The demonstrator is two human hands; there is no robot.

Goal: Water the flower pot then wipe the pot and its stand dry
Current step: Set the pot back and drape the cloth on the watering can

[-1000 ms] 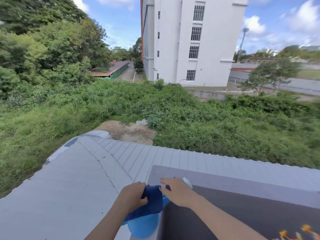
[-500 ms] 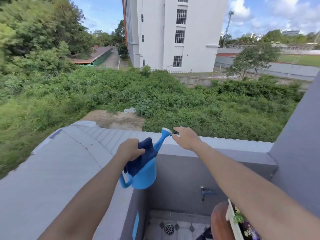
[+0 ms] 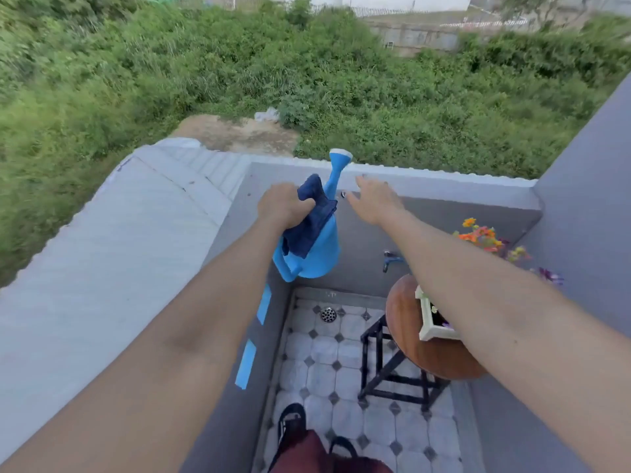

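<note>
Carrying blue watering can and navy cloth, clenched in left hand.
Right hand empty, fingers spread; flower pot lay down-right of can, spout up.

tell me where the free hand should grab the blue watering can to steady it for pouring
Probably the spout neck: the right hand is open right beside the watering can. The spout points up and away, bare below its rose. Come from the right; the left hand and dark cloth cover the top.

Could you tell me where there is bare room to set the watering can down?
Free: the tiled floor between the drain, the stool's legs and the person's feet. Crowded: the wooden stool top, mostly taken by the white flower pot.
</note>
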